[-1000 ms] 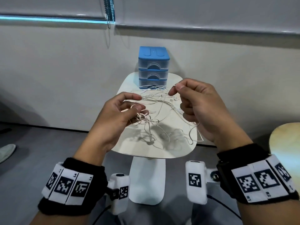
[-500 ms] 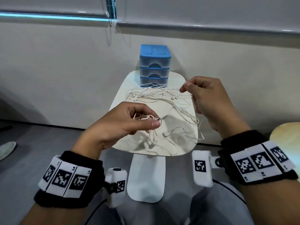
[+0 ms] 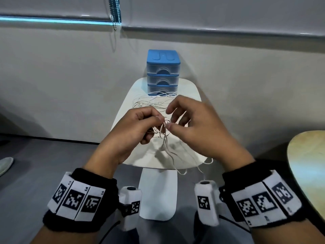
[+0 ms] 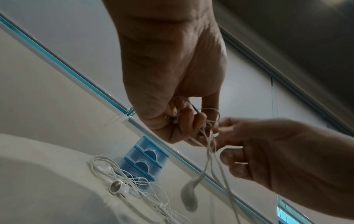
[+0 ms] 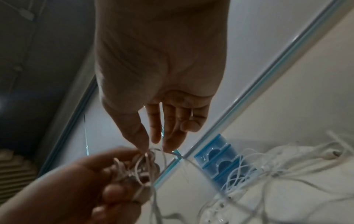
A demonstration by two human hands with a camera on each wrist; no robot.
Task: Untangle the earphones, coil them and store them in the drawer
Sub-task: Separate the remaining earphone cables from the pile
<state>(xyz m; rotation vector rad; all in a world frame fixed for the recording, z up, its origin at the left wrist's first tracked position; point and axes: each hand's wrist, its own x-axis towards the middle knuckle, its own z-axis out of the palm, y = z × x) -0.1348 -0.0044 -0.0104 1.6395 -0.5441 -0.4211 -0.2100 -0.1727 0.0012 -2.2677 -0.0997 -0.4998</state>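
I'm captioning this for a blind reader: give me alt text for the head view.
Two hands work a knot of white earphone cable above a small white table: the left hand grips the bundle, the right hand pinches a strand. A blue drawer unit stands behind, drawers closed.

Soft, even indoor light; a cyan strip [image 3: 52, 20] glows at 10 o'clock in the head view. Blurred shadows of the hands [image 3: 175, 127] fall on the counter [image 3: 191, 88]. Both wrist views are dim, grainy and motion-blurred, and straight lines bow at the edges.
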